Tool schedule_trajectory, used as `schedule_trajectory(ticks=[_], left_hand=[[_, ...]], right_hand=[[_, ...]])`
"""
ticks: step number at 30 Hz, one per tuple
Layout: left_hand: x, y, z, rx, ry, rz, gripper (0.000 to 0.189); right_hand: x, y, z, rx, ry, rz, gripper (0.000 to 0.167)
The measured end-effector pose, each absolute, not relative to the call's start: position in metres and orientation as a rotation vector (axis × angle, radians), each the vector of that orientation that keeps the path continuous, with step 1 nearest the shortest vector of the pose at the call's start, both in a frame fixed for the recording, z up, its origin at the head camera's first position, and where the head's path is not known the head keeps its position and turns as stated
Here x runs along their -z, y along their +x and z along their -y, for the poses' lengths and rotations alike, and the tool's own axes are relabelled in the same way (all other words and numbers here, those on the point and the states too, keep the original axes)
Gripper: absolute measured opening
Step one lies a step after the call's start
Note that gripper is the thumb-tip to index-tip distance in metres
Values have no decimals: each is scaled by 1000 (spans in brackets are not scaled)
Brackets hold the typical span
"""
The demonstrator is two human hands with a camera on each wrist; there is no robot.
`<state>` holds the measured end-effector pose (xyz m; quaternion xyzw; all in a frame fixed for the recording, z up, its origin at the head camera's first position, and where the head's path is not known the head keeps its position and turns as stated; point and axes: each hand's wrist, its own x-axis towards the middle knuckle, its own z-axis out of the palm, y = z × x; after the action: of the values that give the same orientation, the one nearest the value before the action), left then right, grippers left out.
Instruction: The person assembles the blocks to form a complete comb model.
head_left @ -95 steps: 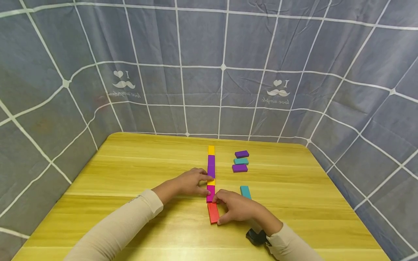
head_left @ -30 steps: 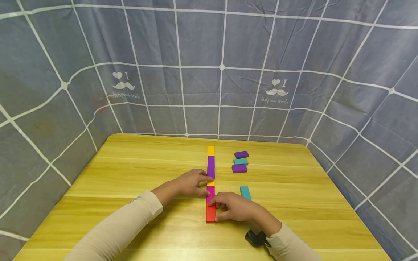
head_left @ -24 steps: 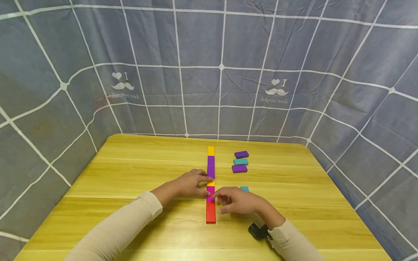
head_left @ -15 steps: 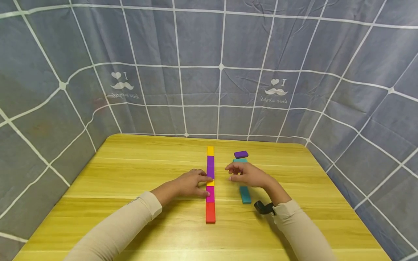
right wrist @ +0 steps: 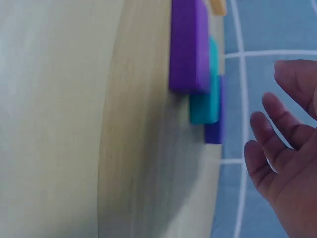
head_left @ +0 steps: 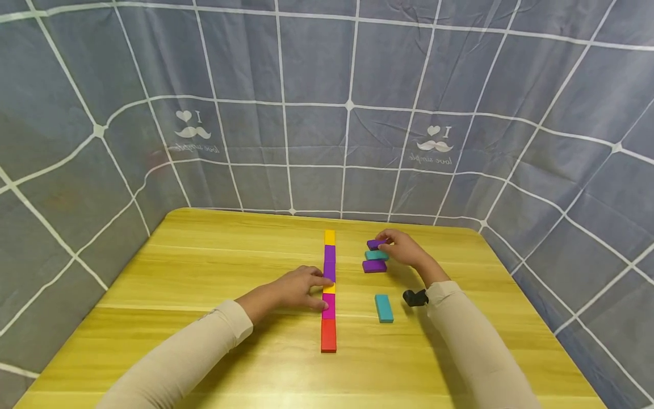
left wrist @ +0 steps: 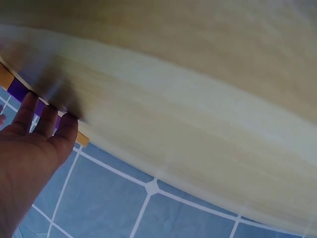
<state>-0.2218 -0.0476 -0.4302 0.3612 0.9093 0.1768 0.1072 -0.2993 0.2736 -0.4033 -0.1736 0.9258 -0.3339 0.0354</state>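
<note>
A straight row of coloured blocks lies along the middle of the table, with a red block (head_left: 328, 335) at the near end, then a magenta block (head_left: 329, 307), a yellow piece, a purple stretch (head_left: 329, 263) and a yellow block (head_left: 329, 237) farthest off. My left hand (head_left: 301, 288) rests its relaxed fingers along the row's left side. In the head view my right hand (head_left: 402, 248) reaches over the far purple block (head_left: 375, 244), partly hiding it. The right wrist view shows that hand's fingers (right wrist: 267, 136) spread, with nothing between them.
Nearer than the far purple block lie a teal block (head_left: 376, 255) and another purple block (head_left: 374, 266). A separate teal block (head_left: 384, 308) lies closer to me, right of the row. A grey checked curtain (head_left: 317, 136) surrounds the table (head_left: 230, 244) behind and at the sides.
The red block has been straightened into line with the row. My right hand has let go of it and moved away to the far purple block. The left hand has stayed put.
</note>
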Motion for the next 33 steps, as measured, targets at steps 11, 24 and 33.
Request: schedule_trajectory(ticks=[11, 24, 33], left_hand=[[428, -222, 48, -523, 1093, -2665, 57], [430, -240, 52, -599, 1114, -2661, 65], [424, -265, 48, -711, 1008, -2639, 59]], right_hand=[[423, -331, -283, 1007, -383, -2824, 32], [439, -344, -278, 1011, -327, -2800, 32], [436, -345, -275, 948, -319, -2825, 33]])
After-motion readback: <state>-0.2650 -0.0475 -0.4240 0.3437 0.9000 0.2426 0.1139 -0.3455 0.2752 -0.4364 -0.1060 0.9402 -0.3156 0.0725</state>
